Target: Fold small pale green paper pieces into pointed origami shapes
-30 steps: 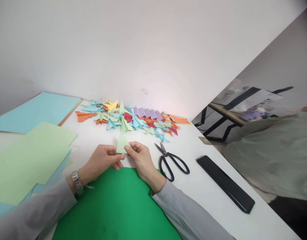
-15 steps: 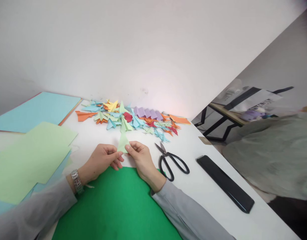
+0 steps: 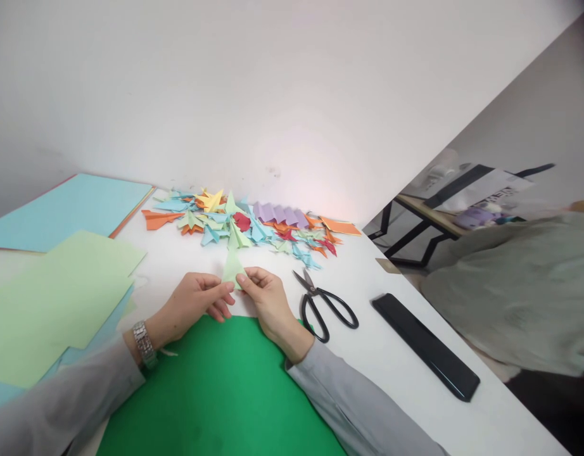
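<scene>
Between my two hands is a small light-green folded piece of paper [image 3: 232, 269], triangular, its tip pointing away from me. My right hand [image 3: 268, 301] pinches its right side between thumb and fingers. My left hand [image 3: 194, 301], with a metal watch on the wrist, grips its lower left corner with thumb and forefinger, the other fingers curled below. Under my forearms lies a green sheet [image 3: 216, 392]. Just beyond the paper, a pile of folded paper pieces [image 3: 261, 233] in several colours, some shaped like planes, lies along the wall.
Black-handled scissors [image 3: 313, 291] lie partly open right of my right hand, beside a long black case [image 3: 425, 345]. Light-green sheets [image 3: 59, 297] and a stack topped with light-blue paper [image 3: 73, 212] lie at left. Past the table's right edge is a person in a grey-green top [image 3: 520, 285].
The view has shifted very slightly. Both hands keep their hold on the light-green paper in nearly the same place, with only a tiny movement of the fingers.
</scene>
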